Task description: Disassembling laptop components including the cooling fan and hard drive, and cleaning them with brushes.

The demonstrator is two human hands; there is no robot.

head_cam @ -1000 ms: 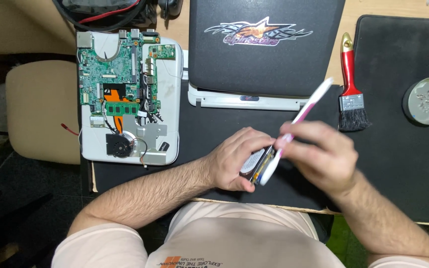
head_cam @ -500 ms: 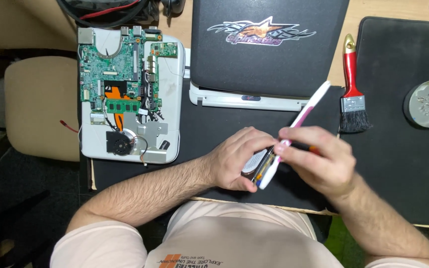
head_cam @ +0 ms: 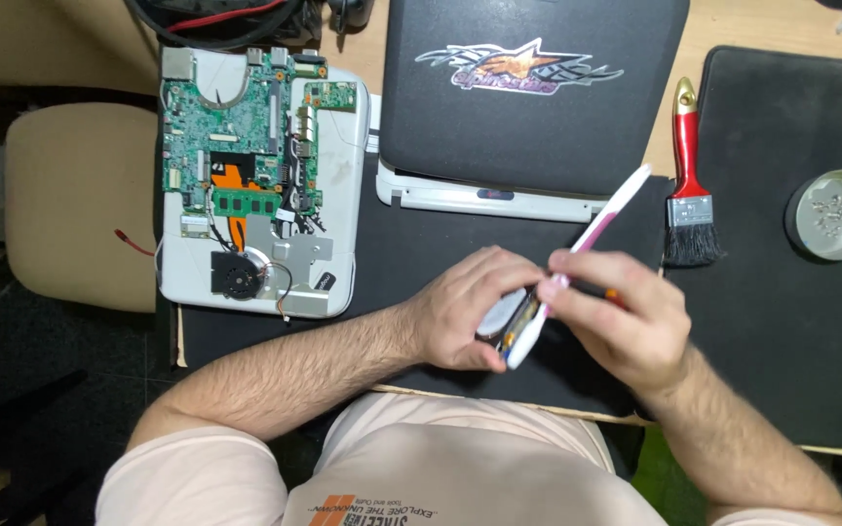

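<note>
**Both hands closed on a small part and a toothbrush, lower centre of the frame**

We see our left hand [head_cam: 470, 307] curled around a small flat part [head_cam: 509, 317], dark with a pale face, holding it just above the black mat [head_cam: 421, 244] on the worktop [head_cam: 713, 29]. What kind of part it is, we cannot tell; the fingers hide most of it. Our right hand [head_cam: 626, 321] is closed in a pinch on one white and pink toothbrush [head_cam: 587, 248], whose lower end touches the part while the handle slants up towards the right.

At the right edge, one round metal dish [head_cam: 835, 214] sits on a second black mat [head_cam: 791, 370] and holds a scatter of small screws, too small to count. Between that dish and our hands lies one paintbrush [head_cam: 689, 185] with a red handle and black bristles.

In the upper left lies one opened laptop base [head_cam: 255, 185], its green circuit board and one round fan exposed. In the upper centre lies one closed black laptop lid [head_cam: 528, 97] with a coloured sticker. One beige chair seat [head_cam: 75, 205] shows at the far left.
</note>
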